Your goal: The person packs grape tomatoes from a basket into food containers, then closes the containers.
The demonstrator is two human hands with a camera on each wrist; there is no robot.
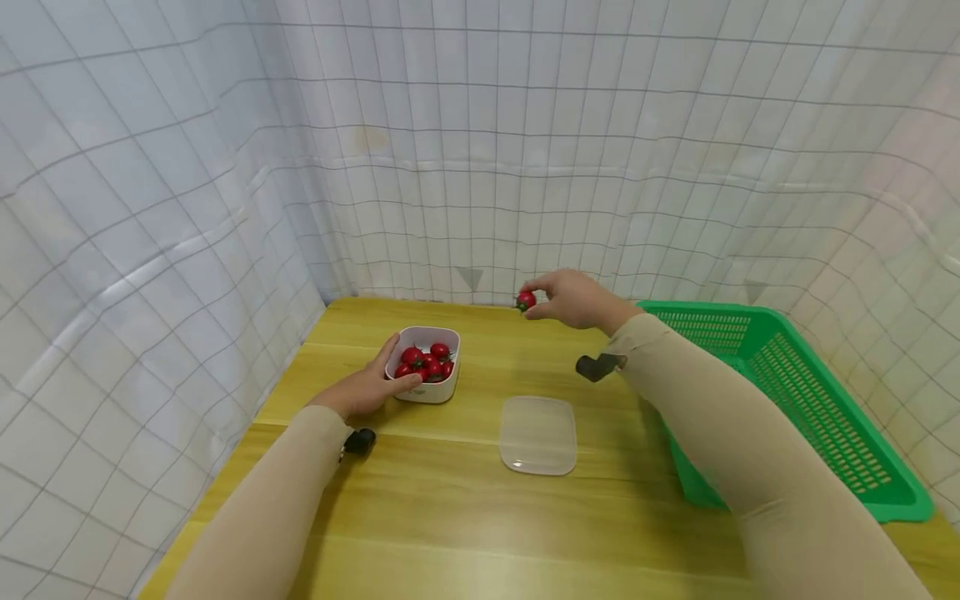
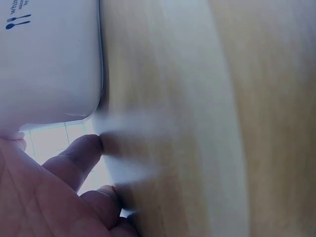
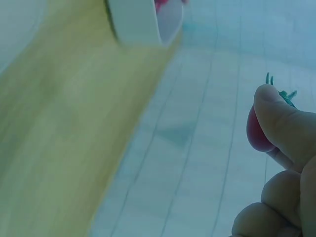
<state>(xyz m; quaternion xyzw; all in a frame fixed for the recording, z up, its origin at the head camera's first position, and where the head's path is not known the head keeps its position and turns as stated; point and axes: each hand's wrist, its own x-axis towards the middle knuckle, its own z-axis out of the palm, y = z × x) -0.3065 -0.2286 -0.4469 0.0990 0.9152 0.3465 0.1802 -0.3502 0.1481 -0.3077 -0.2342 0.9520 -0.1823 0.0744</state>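
A white square container (image 1: pixel 442 390) with several red tomatoes (image 1: pixel 433 367) in it stands on the table's left part. My left hand (image 1: pixel 366 387) holds its left side, thumb at the near rim and fingers along the far left; in the left wrist view the palm (image 2: pixel 29 197) is beside the container's printed wall (image 2: pixel 49 64). Between thumb and fingers, my right hand (image 1: pixel 573 298) pinches one red tomato (image 1: pixel 527 300) above the table's back edge. The right wrist view shows that tomato (image 3: pixel 258 132) with its green stem, held by the right hand (image 3: pixel 286 163).
A translucent square lid (image 1: pixel 538 435) lies on the wooden table (image 1: pixel 450 517), right of the container and nearer to me. A green basket (image 1: pixel 862 433) stands at the right, partly behind my right sleeve. White gridded curtains (image 1: pixel 480 125) hang behind and at both sides.
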